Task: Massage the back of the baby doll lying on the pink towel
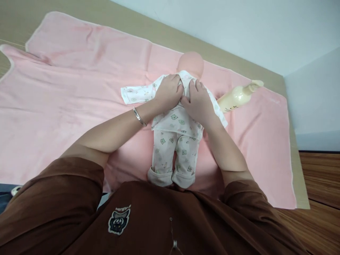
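Note:
A baby doll [190, 63] lies stretched out with its bald head away from me; no face shows. It wears a white printed shirt [177, 118] and matching trousers [163, 145] with turned-up cuffs. Across the upper shirt, on the left side, rests my left hand [169, 92], its fingers laid on the cloth and the thumb pointing inward. My right hand [199, 104] lies opposite, fingers spread over the shirt, thumb apart. Both thumbs nearly meet at the middle. The cloth beneath my palms is hidden. One shirt sleeve [136, 95] stretches out flat to the left.
Under the doll spreads a pink blanket [87, 88], wrinkled in places, on a wooden-topped table [299, 170]. A pale yellow pump bottle [236, 99] lies on its side to the doll's right. A white wall [239, 24] stands behind the table.

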`<control>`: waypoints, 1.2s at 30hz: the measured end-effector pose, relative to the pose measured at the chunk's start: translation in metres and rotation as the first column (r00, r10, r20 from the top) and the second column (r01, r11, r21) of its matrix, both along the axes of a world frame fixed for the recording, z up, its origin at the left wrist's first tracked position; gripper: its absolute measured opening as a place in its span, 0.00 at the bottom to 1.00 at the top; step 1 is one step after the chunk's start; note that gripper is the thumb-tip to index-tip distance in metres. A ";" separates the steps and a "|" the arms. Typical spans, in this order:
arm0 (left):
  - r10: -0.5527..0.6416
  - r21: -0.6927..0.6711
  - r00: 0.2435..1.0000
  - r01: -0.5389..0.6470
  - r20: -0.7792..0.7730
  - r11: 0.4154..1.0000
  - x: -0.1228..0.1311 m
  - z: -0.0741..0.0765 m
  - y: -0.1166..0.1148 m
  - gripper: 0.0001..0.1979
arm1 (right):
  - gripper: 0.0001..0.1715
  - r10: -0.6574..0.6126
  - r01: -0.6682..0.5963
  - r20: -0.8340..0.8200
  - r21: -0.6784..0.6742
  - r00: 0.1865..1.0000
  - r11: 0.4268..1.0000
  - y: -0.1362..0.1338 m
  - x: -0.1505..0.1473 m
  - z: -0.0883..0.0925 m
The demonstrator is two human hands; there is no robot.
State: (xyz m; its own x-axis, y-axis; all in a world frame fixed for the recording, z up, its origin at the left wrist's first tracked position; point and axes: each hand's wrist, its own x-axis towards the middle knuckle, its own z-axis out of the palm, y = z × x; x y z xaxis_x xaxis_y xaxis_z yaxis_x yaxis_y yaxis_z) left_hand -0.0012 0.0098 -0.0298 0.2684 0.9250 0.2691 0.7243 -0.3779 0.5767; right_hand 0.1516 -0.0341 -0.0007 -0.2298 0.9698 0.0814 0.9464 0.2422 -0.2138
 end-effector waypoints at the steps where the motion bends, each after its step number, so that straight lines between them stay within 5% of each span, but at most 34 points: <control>1: 0.014 -0.004 1.000 -0.014 0.019 1.000 0.001 -0.002 -0.002 0.16 | 0.36 -0.022 0.022 -0.018 0.013 1.000 1.000 0.004 0.000 -0.002; 8: 0.063 -0.036 0.996 -0.060 0.065 0.998 0.002 -0.006 -0.003 0.20 | 0.31 -0.142 0.145 -0.133 0.010 0.981 0.989 0.022 0.009 0.000; 13: 0.062 0.010 0.994 -0.063 0.085 0.998 0.000 -0.014 0.001 0.19 | 0.30 -0.026 0.039 -0.149 0.084 0.989 0.996 0.005 0.012 0.017; 17: 0.051 0.048 0.994 -0.055 0.094 0.997 -0.001 -0.014 0.000 0.20 | 0.35 0.049 -0.005 -0.169 0.254 0.984 0.967 -0.004 0.003 0.012; 21: 0.055 0.042 0.995 -0.059 0.081 0.997 -0.002 -0.012 -0.002 0.20 | 0.37 0.087 -0.078 -0.087 0.104 0.992 0.992 -0.006 -0.006 0.000; 25: 0.034 0.034 0.995 -0.037 0.097 0.999 -0.003 -0.013 -0.002 0.21 | 0.34 0.210 -0.195 -0.119 0.124 0.971 0.973 -0.014 -0.005 0.012; 28: 0.033 0.046 0.994 -0.038 0.104 0.998 -0.003 -0.016 0.000 0.22 | 0.37 0.145 -0.120 -0.125 0.192 0.981 0.974 -0.016 -0.008 0.017; 31: 0.047 0.044 0.995 -0.051 0.094 0.998 -0.004 -0.018 0.001 0.22 | 0.38 0.050 -0.044 -0.078 0.073 0.996 0.996 -0.009 -0.014 0.010; 33: 0.050 0.043 0.994 -0.054 0.098 0.998 -0.004 -0.018 0.001 0.22 | 0.38 0.057 -0.057 -0.060 0.008 0.997 0.998 -0.005 -0.014 0.006; 36: 0.046 0.045 0.993 -0.051 0.112 0.998 -0.003 -0.018 0.001 0.22 | 0.35 0.107 -0.098 -0.106 0.090 0.989 0.991 -0.004 -0.008 0.007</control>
State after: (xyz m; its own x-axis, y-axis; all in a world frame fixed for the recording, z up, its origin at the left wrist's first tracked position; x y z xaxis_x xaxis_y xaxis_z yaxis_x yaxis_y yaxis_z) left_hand -0.0046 0.0111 -0.0477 0.1897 0.9217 0.3383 0.6753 -0.3726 0.6365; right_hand 0.1435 -0.0381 0.0063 -0.3127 0.9303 0.1919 0.8875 0.3582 -0.2900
